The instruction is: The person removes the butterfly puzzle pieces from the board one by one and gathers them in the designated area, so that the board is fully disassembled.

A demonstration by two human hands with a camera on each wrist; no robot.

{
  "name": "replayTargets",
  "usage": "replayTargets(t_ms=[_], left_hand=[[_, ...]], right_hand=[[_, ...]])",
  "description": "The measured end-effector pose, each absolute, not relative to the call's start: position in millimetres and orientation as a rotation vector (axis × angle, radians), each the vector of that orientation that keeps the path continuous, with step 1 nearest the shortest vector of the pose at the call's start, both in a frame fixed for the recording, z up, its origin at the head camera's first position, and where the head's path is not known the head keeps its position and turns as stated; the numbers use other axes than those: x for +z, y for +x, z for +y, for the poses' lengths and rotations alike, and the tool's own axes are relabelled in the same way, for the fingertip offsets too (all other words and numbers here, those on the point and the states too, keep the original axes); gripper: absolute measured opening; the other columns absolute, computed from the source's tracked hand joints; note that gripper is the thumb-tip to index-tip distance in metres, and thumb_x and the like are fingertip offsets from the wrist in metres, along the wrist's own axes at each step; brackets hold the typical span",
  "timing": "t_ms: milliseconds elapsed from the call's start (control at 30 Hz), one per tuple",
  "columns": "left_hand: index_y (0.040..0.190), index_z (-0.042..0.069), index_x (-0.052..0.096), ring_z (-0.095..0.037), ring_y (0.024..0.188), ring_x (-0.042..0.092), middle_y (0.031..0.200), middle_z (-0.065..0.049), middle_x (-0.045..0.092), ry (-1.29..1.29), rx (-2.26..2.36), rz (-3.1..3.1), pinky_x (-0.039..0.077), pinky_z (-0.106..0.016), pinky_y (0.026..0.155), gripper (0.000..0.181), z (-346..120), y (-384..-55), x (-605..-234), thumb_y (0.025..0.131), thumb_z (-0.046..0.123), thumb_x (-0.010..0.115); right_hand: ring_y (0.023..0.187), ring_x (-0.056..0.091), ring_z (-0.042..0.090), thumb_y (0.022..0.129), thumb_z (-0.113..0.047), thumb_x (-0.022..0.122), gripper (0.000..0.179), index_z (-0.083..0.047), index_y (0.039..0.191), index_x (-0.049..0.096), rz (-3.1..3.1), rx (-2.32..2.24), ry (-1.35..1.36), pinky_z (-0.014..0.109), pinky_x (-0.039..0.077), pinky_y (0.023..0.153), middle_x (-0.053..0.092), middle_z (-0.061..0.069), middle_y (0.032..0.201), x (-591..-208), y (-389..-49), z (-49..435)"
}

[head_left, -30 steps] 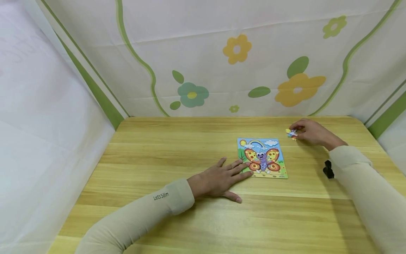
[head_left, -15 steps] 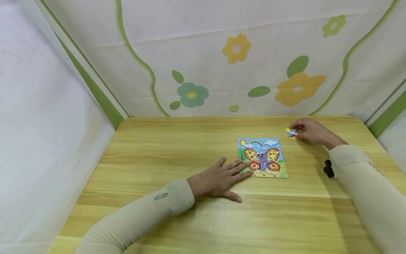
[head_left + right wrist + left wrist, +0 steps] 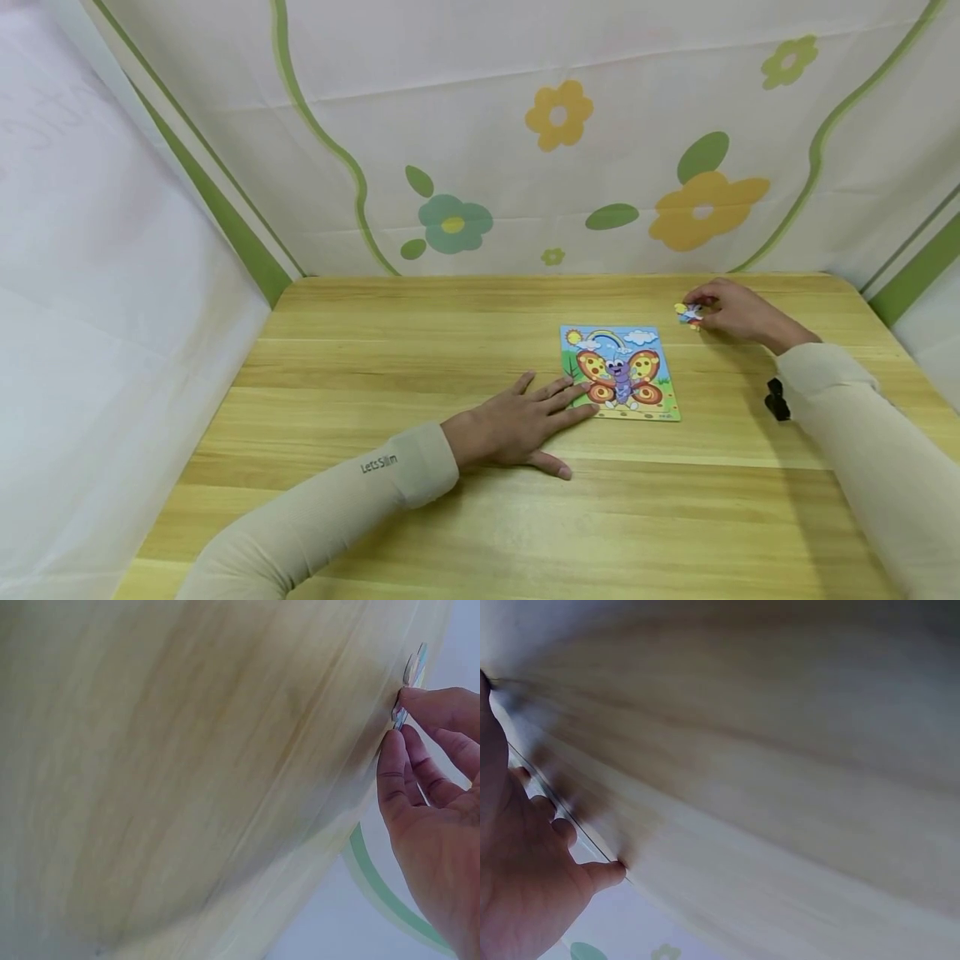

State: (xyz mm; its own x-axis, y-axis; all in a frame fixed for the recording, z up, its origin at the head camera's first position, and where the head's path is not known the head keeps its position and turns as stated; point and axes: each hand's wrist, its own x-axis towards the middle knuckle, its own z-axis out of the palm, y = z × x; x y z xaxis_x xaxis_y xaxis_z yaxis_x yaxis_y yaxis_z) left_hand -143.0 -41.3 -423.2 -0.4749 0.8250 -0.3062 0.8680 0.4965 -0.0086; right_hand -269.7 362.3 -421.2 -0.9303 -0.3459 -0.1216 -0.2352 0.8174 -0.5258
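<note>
A square puzzle board [image 3: 626, 379] with a butterfly picture lies flat on the wooden table, right of centre in the head view. My left hand [image 3: 517, 423] rests with spread fingers, their tips over the board's lower left corner. In the left wrist view that hand [image 3: 536, 877] lies along the table with its fingers straight. Beyond the board to the right, my right hand [image 3: 738, 315] pinches a few small colourful puzzle pieces [image 3: 687, 314] between thumb and fingertips. The right wrist view shows the pieces [image 3: 415, 667] edge-on at the fingertips of the right hand [image 3: 439, 772], low over the wood.
A small black object [image 3: 777, 400] sits on the table [image 3: 420, 358] beside my right sleeve. White cloth [image 3: 510, 167] printed with flowers and leaves stands behind the far edge, and more cloth [image 3: 112, 250] closes the left side.
</note>
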Motion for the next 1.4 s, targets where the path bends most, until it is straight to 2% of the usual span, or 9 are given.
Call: replayTargets(t_ms=[300, 600, 867, 1167, 1400], left_hand=[[0.17, 0.03, 0.0, -0.02, 0.166, 0.0, 0.179, 0.001, -0.003, 1.428, -0.231, 2.473, 0.017, -0.059, 0.131, 0.091, -41.6, -142.5, -420.5, 0.1, 0.078, 0.035], [0.171, 0.028, 0.001, -0.021, 0.166, 0.002, 0.179, 0.002, -0.002, 1.439, -0.218, 2.481, 0.016, -0.059, 0.131, 0.092, -42.3, -141.2, -419.1, 0.1, 0.077, 0.036], [0.171, 0.027, 0.003, -0.021, 0.165, 0.003, 0.179, 0.002, 0.0, 1.452, -0.153, 2.472, 0.016, -0.06, 0.131, 0.089, -37.9, -140.3, -417.4, 0.103, 0.073, 0.036], [0.171, 0.027, 0.001, -0.02, 0.165, 0.004, 0.179, 0.003, -0.002, 1.462, -0.165, 2.463, 0.017, -0.059, 0.131, 0.088, -29.4, -138.7, -417.7, 0.103, 0.073, 0.035], [0.171, 0.027, 0.0, -0.018, 0.165, 0.003, 0.179, 0.004, -0.003, 1.459, -0.186, 2.466, 0.016, -0.058, 0.131, 0.088, -25.8, -139.0, -420.5, 0.103, 0.073, 0.033]], right_hand=[[0.114, 0.058, 0.046, 0.093, 0.004, 0.069, 0.038, 0.014, 0.129, 0.063, 2.831, -0.756, -0.47, 0.063, 0.047, 0.098, 0.062, 0.033, 0.123, -415.6, -268.4, 359.5], [0.118, 0.056, 0.047, 0.097, 0.002, 0.065, 0.041, 0.013, 0.136, 0.059, 2.862, -0.769, -0.496, 0.066, 0.048, 0.101, 0.059, 0.034, 0.129, -400.4, -259.4, 345.1], [0.117, 0.058, 0.043, 0.097, 0.002, 0.067, 0.038, 0.01, 0.134, 0.063, 2.859, -0.814, -0.576, 0.054, 0.056, 0.094, 0.061, 0.029, 0.129, -396.0, -251.1, 327.3], [0.119, 0.059, 0.044, 0.094, 0.003, 0.069, 0.038, 0.008, 0.132, 0.065, 2.839, -0.823, -0.655, 0.062, 0.052, 0.1, 0.064, 0.029, 0.129, -394.1, -246.2, 305.3], [0.119, 0.06, 0.041, 0.094, 0.003, 0.068, 0.038, 0.005, 0.132, 0.066, 2.806, -0.835, -0.653, 0.059, 0.055, 0.098, 0.064, 0.026, 0.129, -395.4, -243.5, 288.9]])
